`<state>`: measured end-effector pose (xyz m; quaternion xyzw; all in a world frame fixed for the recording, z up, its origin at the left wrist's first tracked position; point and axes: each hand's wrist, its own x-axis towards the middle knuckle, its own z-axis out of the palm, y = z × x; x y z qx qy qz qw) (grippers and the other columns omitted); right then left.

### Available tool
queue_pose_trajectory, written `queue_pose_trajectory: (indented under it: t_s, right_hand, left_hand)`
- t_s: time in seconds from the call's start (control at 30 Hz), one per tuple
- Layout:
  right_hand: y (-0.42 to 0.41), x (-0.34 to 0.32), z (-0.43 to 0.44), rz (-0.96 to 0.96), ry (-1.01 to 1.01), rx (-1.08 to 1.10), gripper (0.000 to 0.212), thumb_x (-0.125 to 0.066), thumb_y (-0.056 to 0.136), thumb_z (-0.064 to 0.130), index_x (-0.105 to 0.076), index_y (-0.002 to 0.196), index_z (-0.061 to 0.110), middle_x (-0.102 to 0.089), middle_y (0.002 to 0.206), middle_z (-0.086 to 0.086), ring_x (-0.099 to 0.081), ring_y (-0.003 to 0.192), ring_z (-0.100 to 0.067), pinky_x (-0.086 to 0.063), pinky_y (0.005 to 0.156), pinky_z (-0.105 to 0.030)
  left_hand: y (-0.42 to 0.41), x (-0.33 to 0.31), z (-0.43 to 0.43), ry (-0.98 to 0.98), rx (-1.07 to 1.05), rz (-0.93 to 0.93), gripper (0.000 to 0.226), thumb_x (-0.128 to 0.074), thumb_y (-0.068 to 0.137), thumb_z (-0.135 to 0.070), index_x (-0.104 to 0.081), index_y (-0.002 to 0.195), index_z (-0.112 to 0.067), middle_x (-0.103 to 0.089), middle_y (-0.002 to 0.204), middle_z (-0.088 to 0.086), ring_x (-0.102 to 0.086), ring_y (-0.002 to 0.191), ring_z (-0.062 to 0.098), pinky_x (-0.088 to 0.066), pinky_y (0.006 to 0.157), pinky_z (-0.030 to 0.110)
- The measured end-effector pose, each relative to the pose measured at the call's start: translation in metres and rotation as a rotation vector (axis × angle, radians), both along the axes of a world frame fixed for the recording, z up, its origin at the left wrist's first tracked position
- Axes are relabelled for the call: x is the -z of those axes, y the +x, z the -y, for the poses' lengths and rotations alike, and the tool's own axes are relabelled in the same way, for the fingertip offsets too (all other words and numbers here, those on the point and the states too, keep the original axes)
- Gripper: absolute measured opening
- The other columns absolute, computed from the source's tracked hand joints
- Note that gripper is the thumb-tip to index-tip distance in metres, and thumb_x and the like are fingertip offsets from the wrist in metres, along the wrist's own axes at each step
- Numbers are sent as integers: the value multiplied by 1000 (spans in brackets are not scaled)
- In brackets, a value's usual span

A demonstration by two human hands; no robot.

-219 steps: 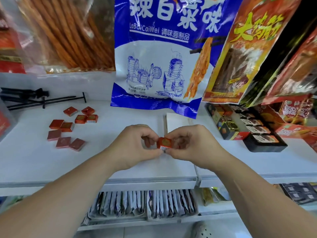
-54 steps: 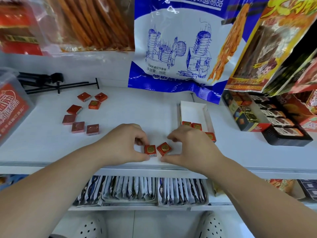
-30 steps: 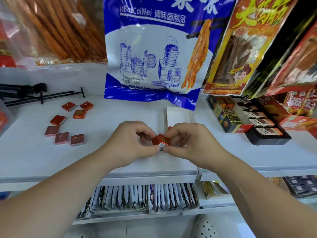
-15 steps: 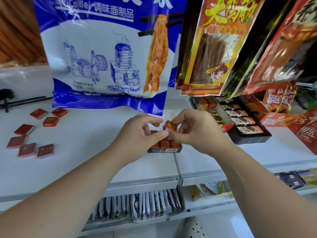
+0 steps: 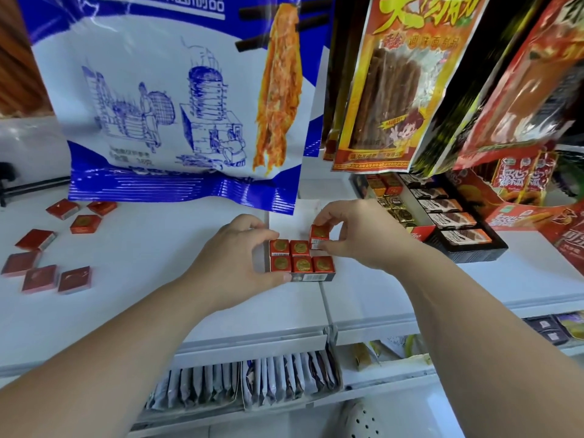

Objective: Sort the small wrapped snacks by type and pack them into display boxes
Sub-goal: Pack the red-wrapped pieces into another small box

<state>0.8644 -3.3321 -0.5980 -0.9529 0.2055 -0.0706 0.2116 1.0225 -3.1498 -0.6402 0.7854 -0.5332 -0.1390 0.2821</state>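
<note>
Five packed snacks (image 5: 300,264): seated in display box (image 5: 311,277).
Right hand (image 5: 357,238): pinches sixth snack (image 5: 319,234) above the box's 1 o'clock corner.
Left hand (image 5: 234,257): curled round box's 9 o'clock wall.
Loose snacks (image 5: 74,279): seven unpacked, at 9 o'clock.

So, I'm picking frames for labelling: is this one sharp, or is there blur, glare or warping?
Head view: the boxed snacks are sharp; the red bag at upper right is motion-blurred; the blue bag shows glare; the left forearm looks stretched by the wide lens.
</note>
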Motion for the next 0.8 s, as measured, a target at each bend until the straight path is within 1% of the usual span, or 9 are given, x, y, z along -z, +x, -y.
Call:
queue_pose_trajectory:
  t_s: [0.1,0.2,0.3,0.37,0.43,0.6,0.7,0.77,0.8]
  right_hand:
    - [1,0,1,-81,-32,-33,30,-80,80,24,-71,109,24,-68,100,12,-48,74,28,-38,61,3]
    - [0,0,2,-137,-48,-40,28,-76,84,26,-70,112,30,-64,103,18,-48,73,26,-36,58,2]
    - [-3,1,1,-181,-21,-29,23,-68,91,29,-69,113,36,-63,104,24,-54,72,14,-37,58,-4]
    - [-5,2,1,-175,61,-21,19,-62,95,26,-69,111,34,-65,101,23,-63,71,2,-43,61,-9]
    - [-6,5,0,-153,112,-8,18,-59,97,23,-69,109,32,-66,99,22,-67,67,-4,-47,59,-13]
    - [-6,11,-1,-124,159,33,20,-61,96,20,-66,111,34,-63,105,20,-66,60,-4,-41,53,-9]
    - [-5,11,-6,-105,116,52,20,-58,97,23,-65,113,33,-62,107,22,-60,62,7,-38,51,-6]
    - [-3,9,-12,-51,27,86,20,-57,97,27,-66,114,32,-60,112,21,-55,69,11,-36,58,-5]
    - [0,8,-16,-2,-24,99,20,-58,97,29,-67,115,31,-61,117,18,-56,79,8,-41,66,-10]
  left_hand:
    - [2,2,0,-6,7,-4,75,-77,67,-61,-57,132,-29,-44,124,-17,-46,109,3,-45,95,27]
    - [4,4,0,-13,10,-6,76,-77,67,-62,-57,132,-29,-45,122,-17,-47,106,3,-46,93,26]
    - [4,6,1,-9,10,-7,77,-76,67,-63,-56,133,-29,-45,122,-18,-47,106,3,-46,93,26]
    - [5,6,1,-7,9,-7,77,-76,67,-64,-55,133,-30,-46,121,-18,-47,106,3,-47,93,27]
    - [5,7,1,-2,4,-10,77,-75,67,-64,-55,134,-31,-47,121,-18,-47,105,3,-47,93,28]
    - [3,8,2,-12,-11,-37,73,-78,68,-60,-56,132,-33,-49,118,-20,-47,98,-1,-43,87,20]
    - [1,6,-1,-1,-15,-28,77,-77,69,-60,-52,136,-33,-48,123,-18,-46,100,2,-43,90,22]
    - [0,2,-6,14,-14,-23,82,-76,69,-62,-46,140,-35,-46,129,-18,-43,103,4,-43,94,24]
    - [0,-1,-10,13,-19,-24,83,-76,69,-62,-43,141,-36,-45,130,-18,-43,105,4,-44,95,25]
